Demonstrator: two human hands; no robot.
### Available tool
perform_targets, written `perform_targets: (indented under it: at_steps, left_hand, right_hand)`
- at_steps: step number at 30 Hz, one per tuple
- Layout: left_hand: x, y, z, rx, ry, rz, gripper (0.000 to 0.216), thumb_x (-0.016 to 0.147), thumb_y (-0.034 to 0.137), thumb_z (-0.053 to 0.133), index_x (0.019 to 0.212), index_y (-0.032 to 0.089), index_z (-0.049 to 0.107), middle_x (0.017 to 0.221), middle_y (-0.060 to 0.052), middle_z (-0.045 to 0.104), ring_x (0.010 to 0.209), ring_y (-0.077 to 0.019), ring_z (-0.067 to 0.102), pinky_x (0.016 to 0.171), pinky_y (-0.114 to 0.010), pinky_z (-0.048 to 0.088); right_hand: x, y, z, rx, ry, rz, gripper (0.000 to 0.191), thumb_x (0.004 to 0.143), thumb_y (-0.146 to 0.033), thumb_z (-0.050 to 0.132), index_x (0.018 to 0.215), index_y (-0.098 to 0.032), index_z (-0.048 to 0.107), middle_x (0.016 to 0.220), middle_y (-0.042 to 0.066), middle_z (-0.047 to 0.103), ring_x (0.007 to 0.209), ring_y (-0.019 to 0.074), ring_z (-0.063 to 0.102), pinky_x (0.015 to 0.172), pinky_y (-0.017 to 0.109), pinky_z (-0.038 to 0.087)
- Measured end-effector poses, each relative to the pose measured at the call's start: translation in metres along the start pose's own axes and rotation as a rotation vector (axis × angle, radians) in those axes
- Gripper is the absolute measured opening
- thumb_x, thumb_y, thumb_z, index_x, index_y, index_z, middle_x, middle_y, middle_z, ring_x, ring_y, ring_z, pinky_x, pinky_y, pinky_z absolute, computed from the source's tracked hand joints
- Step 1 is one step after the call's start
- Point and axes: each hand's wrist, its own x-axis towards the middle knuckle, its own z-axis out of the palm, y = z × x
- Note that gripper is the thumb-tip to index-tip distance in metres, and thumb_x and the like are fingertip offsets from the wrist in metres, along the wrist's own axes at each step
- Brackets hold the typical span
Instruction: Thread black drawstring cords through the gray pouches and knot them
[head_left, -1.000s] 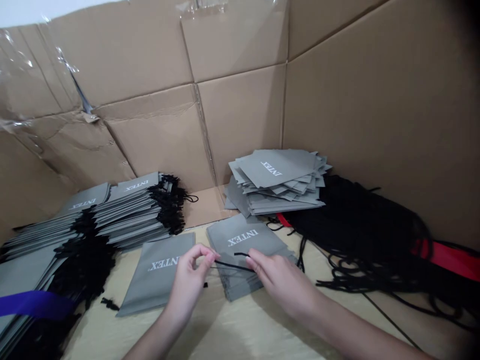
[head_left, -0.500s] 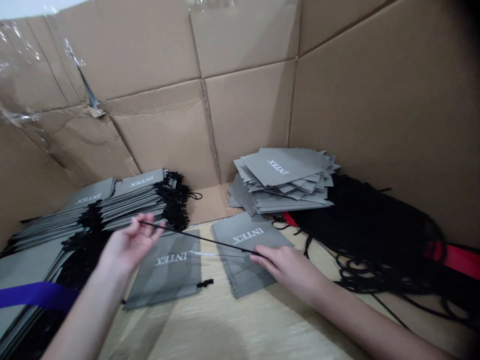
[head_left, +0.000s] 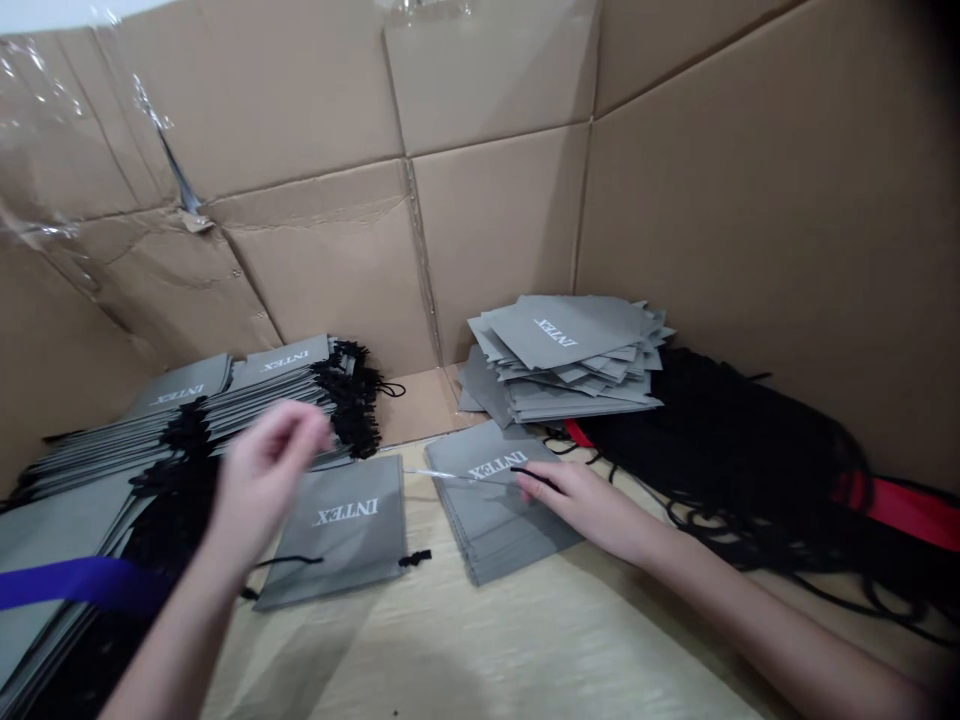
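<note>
My right hand (head_left: 574, 495) pinches a black cord (head_left: 536, 476), and a thin, shiny wire-like tool (head_left: 442, 474) reaches left from its fingers. Beneath it lies a small pile of grey INTEX pouches (head_left: 510, 530). My left hand (head_left: 274, 455), blurred, is raised with fingers curled; whether anything is in them is hidden. Below it rests a grey INTEX pouch (head_left: 345, 535) with a black knot (head_left: 415, 558) at its right corner. Another length of black cord (head_left: 296, 560) lies across that pouch's left side, partly behind my left wrist.
Stacked pouches with black cord ends (head_left: 262, 400) stand at the left, near a blue strap (head_left: 67, 585). Loose grey pouches (head_left: 570, 350) are heaped at the back. A big bundle of black cords (head_left: 735, 440) with a red band (head_left: 911, 510) lies right. Cardboard walls (head_left: 487, 220) enclose the surface.
The black cord stretched between my hands no longer spans them. My left hand has curled its fingers and shifted slightly; my right hand has risen a little, still holding cord.
</note>
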Motion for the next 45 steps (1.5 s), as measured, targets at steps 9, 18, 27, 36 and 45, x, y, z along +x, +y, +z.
perform_targets:
  at_steps: [9, 18, 27, 36, 45]
  left_hand:
    - [-0.008, -0.027, 0.097, -0.702, -0.350, -0.490, 0.024, 0.068, 0.035, 0.072, 0.071, 0.015, 0.060, 0.073, -0.002, 0.064, 0.061, -0.0106, 0.060, 0.060, -0.021, 0.049]
    - [-0.010, -0.045, 0.103, -0.673, -0.116, -0.501, 0.030, 0.066, 0.035, 0.072, 0.079, 0.016, 0.053, 0.075, -0.004, 0.069, 0.043, -0.0090, 0.059, 0.031, -0.014, 0.035]
    - [-0.012, -0.043, 0.103, -0.602, -0.181, -0.454, 0.024, 0.067, 0.032, 0.068, 0.075, 0.014, 0.054, 0.067, -0.003, 0.068, 0.033, -0.0069, 0.053, 0.027, -0.013, 0.031]
    - [-0.013, -0.047, 0.103, -0.567, -0.219, -0.450, 0.024, 0.066, 0.031, 0.068, 0.076, 0.012, 0.055, 0.065, -0.003, 0.068, 0.031, -0.0067, 0.052, 0.025, -0.013, 0.030]
    - [-0.012, -0.049, 0.101, -0.538, -0.213, -0.457, 0.029, 0.066, 0.032, 0.069, 0.084, 0.011, 0.062, 0.066, -0.004, 0.069, 0.031, -0.0067, 0.050, 0.027, -0.014, 0.027]
  right_hand:
    - [0.002, -0.001, 0.001, 0.095, 0.027, -0.009, 0.035, 0.091, -0.042, 0.038, 0.073, -0.019, 0.057, 0.072, -0.001, 0.059, 0.065, 0.0146, 0.052, 0.058, 0.023, 0.037]
    - [0.002, 0.006, 0.008, 0.102, 0.043, 0.041, 0.032, 0.091, -0.038, 0.037, 0.076, -0.019, 0.059, 0.068, 0.000, 0.058, 0.062, 0.0148, 0.051, 0.055, 0.023, 0.037]
    - [0.001, 0.004, 0.012, 0.070, 0.032, 0.002, 0.030, 0.091, -0.037, 0.039, 0.077, -0.020, 0.059, 0.069, -0.001, 0.059, 0.063, 0.0149, 0.052, 0.056, 0.023, 0.037]
    - [-0.003, 0.005, 0.009, -0.146, 0.064, -0.029, 0.024, 0.091, -0.033, 0.038, 0.082, -0.023, 0.059, 0.073, 0.000, 0.064, 0.066, 0.0180, 0.060, 0.060, 0.026, 0.041]
    - [-0.005, 0.003, 0.001, -0.397, 0.122, -0.107, 0.015, 0.084, -0.017, 0.046, 0.081, -0.023, 0.059, 0.072, -0.001, 0.069, 0.062, 0.0181, 0.065, 0.054, 0.024, 0.041]
